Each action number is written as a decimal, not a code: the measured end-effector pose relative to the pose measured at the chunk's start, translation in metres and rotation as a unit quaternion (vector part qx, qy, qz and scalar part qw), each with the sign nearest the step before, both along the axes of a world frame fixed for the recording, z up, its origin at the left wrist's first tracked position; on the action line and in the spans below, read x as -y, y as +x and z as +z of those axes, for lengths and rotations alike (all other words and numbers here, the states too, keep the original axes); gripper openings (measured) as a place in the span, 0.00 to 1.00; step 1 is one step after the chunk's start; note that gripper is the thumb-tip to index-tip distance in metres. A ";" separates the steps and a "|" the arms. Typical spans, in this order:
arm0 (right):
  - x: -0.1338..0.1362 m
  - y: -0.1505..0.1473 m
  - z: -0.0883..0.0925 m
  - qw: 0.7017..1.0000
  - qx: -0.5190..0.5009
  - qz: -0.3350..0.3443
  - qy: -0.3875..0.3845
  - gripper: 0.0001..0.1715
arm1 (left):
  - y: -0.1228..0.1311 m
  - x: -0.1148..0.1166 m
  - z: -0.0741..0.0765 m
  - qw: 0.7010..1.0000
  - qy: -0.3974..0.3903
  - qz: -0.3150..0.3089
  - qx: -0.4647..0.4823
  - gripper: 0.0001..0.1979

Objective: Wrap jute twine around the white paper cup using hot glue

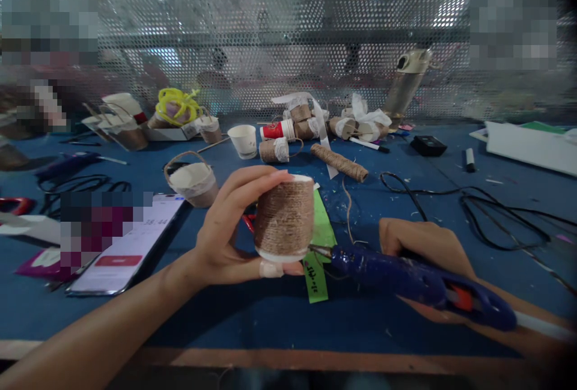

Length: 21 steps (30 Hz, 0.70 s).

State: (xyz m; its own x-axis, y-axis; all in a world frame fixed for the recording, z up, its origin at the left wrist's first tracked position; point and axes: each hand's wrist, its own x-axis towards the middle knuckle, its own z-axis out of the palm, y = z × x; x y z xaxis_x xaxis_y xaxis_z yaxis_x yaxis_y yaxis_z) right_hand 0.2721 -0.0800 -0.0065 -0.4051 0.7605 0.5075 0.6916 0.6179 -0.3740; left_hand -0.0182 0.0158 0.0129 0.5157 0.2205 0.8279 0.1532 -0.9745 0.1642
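Note:
My left hand (234,222) grips a paper cup (285,219) wound with brown twine, fingers over one end and thumb under the other. A white rim shows at both ends of the cup. In my right hand (428,246) is a blue glue gun (406,276), its metal nozzle at the cup's lower right edge. Whether the nozzle touches the cup I cannot tell. Beyond the cup lies a roll of twine (339,161), a loose strand trailing from it. Green paper strips (318,282) with writing lie on the table behind the cup.
A phone (130,246) lies at the left. Behind stand a twine-handled basket cup (193,182), a white paper cup (243,140) and several wrapped cups (274,149). A black cable (500,222) loops at the right, near a black box (428,145). A bottle (404,86) stands by the perforated screen.

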 end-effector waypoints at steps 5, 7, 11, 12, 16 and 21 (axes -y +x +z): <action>-0.002 0.001 -0.001 0.999 -0.018 0.029 0.007 0.12 | -0.001 -0.001 -0.002 1.000 -0.013 -0.011 0.003 0.50; -0.002 0.002 -0.002 0.999 -0.032 0.041 0.008 0.12 | -0.002 -0.001 -0.003 1.000 -0.020 -0.018 0.001 0.51; -0.002 0.004 -0.002 0.996 -0.057 0.068 0.012 0.12 | -0.002 0.001 -0.005 0.999 -0.043 -0.018 0.000 0.49; -0.002 0.004 -0.002 0.996 -0.056 0.064 0.008 0.12 | -0.002 0.001 -0.006 0.999 -0.051 -0.017 0.004 0.48; 0.001 0.003 0.000 0.998 -0.046 0.032 -0.009 0.12 | 0.000 -0.001 -0.008 0.995 -0.083 -0.041 0.025 0.47; 0.001 0.000 0.001 0.998 -0.050 0.019 -0.022 0.13 | 0.004 -0.008 -0.009 0.987 -0.090 -0.122 0.053 0.51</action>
